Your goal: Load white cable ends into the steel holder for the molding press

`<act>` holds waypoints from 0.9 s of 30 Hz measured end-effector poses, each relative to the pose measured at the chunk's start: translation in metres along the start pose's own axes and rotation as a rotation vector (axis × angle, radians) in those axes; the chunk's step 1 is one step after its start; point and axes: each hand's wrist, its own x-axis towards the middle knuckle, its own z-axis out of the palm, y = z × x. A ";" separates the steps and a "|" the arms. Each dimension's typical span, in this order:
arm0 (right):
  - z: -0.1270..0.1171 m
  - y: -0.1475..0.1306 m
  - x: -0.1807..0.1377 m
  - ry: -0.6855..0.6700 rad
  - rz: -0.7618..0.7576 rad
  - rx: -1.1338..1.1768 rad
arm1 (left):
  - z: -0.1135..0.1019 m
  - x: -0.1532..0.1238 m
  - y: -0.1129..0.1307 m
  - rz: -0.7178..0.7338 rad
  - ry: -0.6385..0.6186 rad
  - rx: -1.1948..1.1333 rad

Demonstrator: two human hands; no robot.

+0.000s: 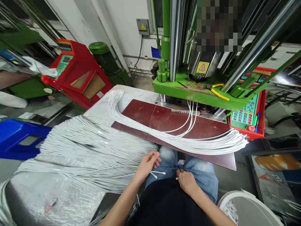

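Note:
My left hand [148,165] pinches thin white cables at the right edge of a big heap of white cables [84,150] lying on a plastic-covered surface. Two cable ends with white connectors [158,173] hang just below that hand. My right hand [185,180] rests on my lap in blue jeans, fingers closed on a small white piece near the cable ends. A second bundle of white cables [188,142] curves across a dark red board [162,121], and a few of its cables run up into the green press [199,91].
A red control box [77,73] stands at the left, a blue crate [18,136] at the far left. A red keypad panel [246,116] sits right of the press. Yellow-handled pliers [217,91] lie on the green press base. A white bucket [246,208] is at lower right.

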 end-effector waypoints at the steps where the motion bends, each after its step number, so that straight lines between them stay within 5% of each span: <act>1: 0.003 0.002 0.002 0.016 0.008 0.001 | 0.001 0.001 0.000 0.018 -0.014 0.050; 10: 0.005 0.017 0.003 0.039 -0.052 0.124 | -0.003 0.007 -0.022 0.158 0.069 0.869; 17: -0.007 0.035 -0.032 0.159 0.103 0.353 | 0.010 0.027 -0.051 0.089 0.025 1.184; 22: 0.004 0.102 -0.095 0.230 0.381 0.540 | 0.014 0.033 -0.060 0.031 -0.076 1.294; 27: 0.048 0.194 -0.172 0.218 0.793 0.482 | 0.013 0.034 -0.061 -0.086 -0.135 1.361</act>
